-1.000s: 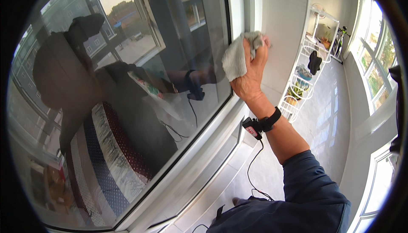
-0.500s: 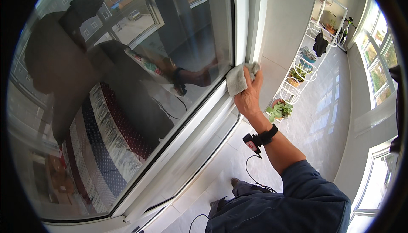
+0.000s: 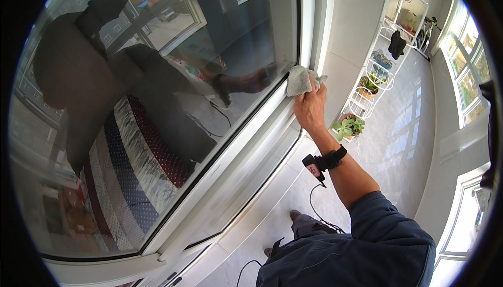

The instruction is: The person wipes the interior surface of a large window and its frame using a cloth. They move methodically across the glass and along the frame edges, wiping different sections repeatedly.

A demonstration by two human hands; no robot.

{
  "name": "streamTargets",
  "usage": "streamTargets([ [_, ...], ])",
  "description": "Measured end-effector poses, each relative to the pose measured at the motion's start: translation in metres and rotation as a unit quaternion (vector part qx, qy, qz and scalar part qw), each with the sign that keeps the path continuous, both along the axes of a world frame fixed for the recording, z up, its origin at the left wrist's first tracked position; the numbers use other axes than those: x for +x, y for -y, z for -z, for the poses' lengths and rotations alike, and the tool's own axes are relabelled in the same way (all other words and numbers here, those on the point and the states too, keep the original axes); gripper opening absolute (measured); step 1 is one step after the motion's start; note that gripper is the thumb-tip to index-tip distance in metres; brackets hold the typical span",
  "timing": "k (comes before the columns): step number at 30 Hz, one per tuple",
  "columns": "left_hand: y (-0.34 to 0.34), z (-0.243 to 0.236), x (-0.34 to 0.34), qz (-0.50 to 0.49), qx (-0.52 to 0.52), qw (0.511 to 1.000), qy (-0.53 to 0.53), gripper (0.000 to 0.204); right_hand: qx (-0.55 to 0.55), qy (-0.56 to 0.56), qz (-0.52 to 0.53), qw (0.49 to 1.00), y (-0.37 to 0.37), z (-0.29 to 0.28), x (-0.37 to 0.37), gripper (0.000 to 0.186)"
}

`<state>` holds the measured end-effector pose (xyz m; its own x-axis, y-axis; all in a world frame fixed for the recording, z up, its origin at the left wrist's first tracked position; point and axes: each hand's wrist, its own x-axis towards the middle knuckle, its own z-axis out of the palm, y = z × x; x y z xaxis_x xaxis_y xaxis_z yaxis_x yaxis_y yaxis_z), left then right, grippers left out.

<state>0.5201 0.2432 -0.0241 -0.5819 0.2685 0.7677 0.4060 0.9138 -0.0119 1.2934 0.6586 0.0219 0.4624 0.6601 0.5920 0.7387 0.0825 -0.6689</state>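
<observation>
My right hand [image 3: 310, 105] grips a grey cloth [image 3: 299, 81] against the white window frame [image 3: 257, 110], at the corner where the frame's lower rail meets its upright. A black strap with a small device [image 3: 321, 162] and cable is on my right wrist. The large glass pane [image 3: 230, 46] at the left is dark and reflects my body and the windows, with striped bedding [image 3: 137, 172] showing in it. My left hand is not in view.
A white wire plant stand [image 3: 380, 77] with potted plants [image 3: 347, 127] and a black item [image 3: 396, 43] stands along the right side of the wall. A fan and a bicycle are at the far end. Windows [image 3: 465, 67] line the right. My feet [image 3: 294, 214] stand on pale tiles.
My right hand and cloth moved down the upright frame to its lower corner between the first two frames, then slightly up and right in the picture since.
</observation>
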Motion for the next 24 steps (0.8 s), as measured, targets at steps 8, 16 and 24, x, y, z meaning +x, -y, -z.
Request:
streamTargets([
  [8,-0.021,-0.038,0.055,0.208,0.030,0.974,-0.083,0.072,0.025,0.006,0.000,1.000,0.049,0.006,-0.115,0.072],
  [16,-0.021,-0.051,0.074,0.245,0.066,0.964,-0.080,0.053,-0.024,-0.056,-0.140,0.988,0.177,-0.007,-0.272,0.080],
  [24,-0.015,-0.054,0.073,0.244,0.054,0.965,-0.081,0.059,-0.022,-0.077,-0.154,0.985,0.161,0.014,-0.229,0.078],
])
